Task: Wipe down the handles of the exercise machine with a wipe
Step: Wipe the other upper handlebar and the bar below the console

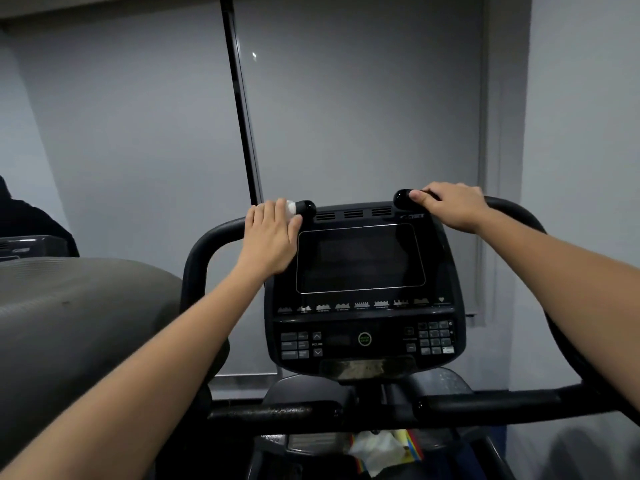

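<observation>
Behind everything, a grey wall [363, 98] filled the view, split by a dark vertical strip [242, 116]. At the left a big grey rounded housing [79, 323] of a neighbouring machine crowded in beside the left forearm. Centre stage stood the exercise machine's console [362, 289], its dark screen [360, 258] blank, with a keypad [434, 337] and a round green button [364, 339] lower down. Two black handles curved up around the console: the left handle [204, 247] and the right handle [512, 207], their rounded ends meeting just above the console top. Nearer the camera, a pair of lower grips [277, 410] ran across, partly blocking a tray below that held crumpled white paper [375, 452] and something colourful, too blurred to identify.

The left hand [270, 237] lay over the left handle near its end, fingers curled round a white wipe [290, 207] pressed against the bar; only a small bit of wipe showed. The right hand [450, 206] gripped the right handle near its tip, thumb extended along it.
</observation>
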Demonstrator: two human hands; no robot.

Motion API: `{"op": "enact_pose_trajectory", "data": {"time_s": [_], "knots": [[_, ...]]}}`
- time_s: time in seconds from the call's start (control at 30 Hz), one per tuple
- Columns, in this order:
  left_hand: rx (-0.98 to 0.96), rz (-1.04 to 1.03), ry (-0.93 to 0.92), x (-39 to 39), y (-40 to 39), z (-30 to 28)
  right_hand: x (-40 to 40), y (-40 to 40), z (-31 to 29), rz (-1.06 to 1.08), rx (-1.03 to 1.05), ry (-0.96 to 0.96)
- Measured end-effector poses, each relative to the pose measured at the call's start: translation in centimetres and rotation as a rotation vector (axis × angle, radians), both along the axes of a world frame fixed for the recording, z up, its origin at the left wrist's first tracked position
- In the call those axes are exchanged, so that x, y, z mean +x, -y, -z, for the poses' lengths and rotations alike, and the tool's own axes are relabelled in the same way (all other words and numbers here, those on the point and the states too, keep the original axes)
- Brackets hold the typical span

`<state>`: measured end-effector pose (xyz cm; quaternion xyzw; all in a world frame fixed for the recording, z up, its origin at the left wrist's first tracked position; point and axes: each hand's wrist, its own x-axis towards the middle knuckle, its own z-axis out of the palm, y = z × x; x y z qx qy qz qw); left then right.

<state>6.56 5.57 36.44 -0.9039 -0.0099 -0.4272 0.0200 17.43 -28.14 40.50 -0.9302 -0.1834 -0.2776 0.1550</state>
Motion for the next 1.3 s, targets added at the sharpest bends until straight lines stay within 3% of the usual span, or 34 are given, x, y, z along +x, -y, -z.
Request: {"op": "enact_pose_trajectory", "data": {"time_s": [0.13, 0.3, 0.47, 0.57, 0.7, 0.9, 1.07, 1.17, 1.3], "knots": [[0.08, 0.002, 0.158, -2.8, -5.2, 2.3, 0.3, 0.1, 0.0, -0.003, 0.001, 0.007], [-0.043, -0.013, 0.089, -4.4, -11.0, 2.4, 0.6, 0.0, 0.2, 0.0, 0.001, 0.033], [-0.069, -0.099, 0.121, -3.6, -7.1, 0.8, 0.7, -0.1, 0.2, 0.016, -0.01, 0.04], [0.068, -0.045, 0.004, -0.8, -2.6, -1.8, 0.7, -0.2, 0.2, 0.026, -0.001, 0.051], [0.062, 0.021, -0.093, 2.1, 2.0, -3.6, 0.5, 0.0, 0.3, 0.015, 0.007, 0.05], [-0.037, -0.011, -0.033, -0.4, -2.4, -2.3, -0.1, -0.5, -0.5, -0.049, 0.113, -0.032], [-0.096, -0.085, -0.042, -3.1, -8.3, -0.6, -2.8, -7.0, -1.7, -0.224, 0.076, 0.254], [-0.267, -0.087, -0.03, -4.9, -9.6, 1.4, -4.0, -13.2, -2.4, -0.394, 0.076, 0.173], [-0.461, -0.108, 0.014, -6.3, -11.3, 4.8, -5.2, -19.6, -2.6, -0.487, -0.113, 0.129]]}}
